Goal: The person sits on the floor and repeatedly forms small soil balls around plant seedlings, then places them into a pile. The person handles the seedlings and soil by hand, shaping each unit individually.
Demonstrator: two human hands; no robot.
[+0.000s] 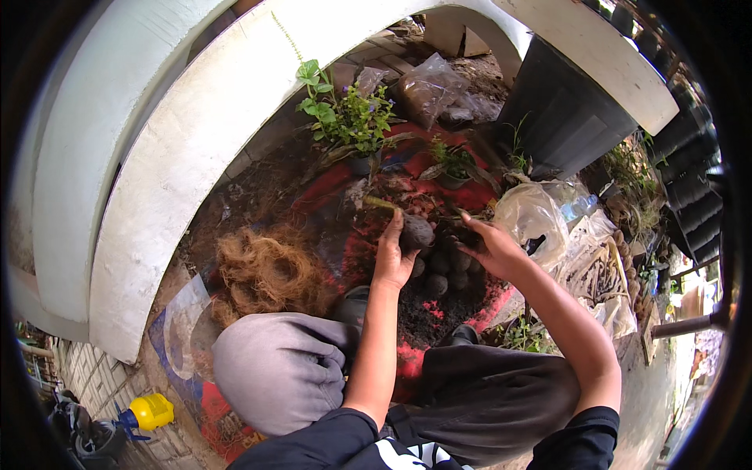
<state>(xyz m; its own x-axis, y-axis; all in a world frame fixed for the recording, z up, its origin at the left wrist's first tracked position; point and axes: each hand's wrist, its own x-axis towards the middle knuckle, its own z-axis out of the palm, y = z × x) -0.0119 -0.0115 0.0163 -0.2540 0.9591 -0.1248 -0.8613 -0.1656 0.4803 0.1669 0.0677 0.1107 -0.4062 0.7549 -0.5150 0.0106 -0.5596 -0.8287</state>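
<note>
My left hand is closed round a dark, round soil ball, its thumb and fingers against the ball's near left side. Opposite it, my right hand has its fingers apart, with nothing plainly visible between them. Just beneath both hands lies a pile of similar soil balls, partly hidden by the right fingers. Loose black soil spreads around the pile on a red sheet. A yellowish-green stem shows just beyond the left fingertips; what it belongs to is unclear.
Brown coconut fibre is heaped left of my hands. Beyond stand a purple-flowered plant, a small potted plant and a large black pot. Clear plastic bags lie right; a yellow sprayer bottle sits lower left. A curved white structure borders the left.
</note>
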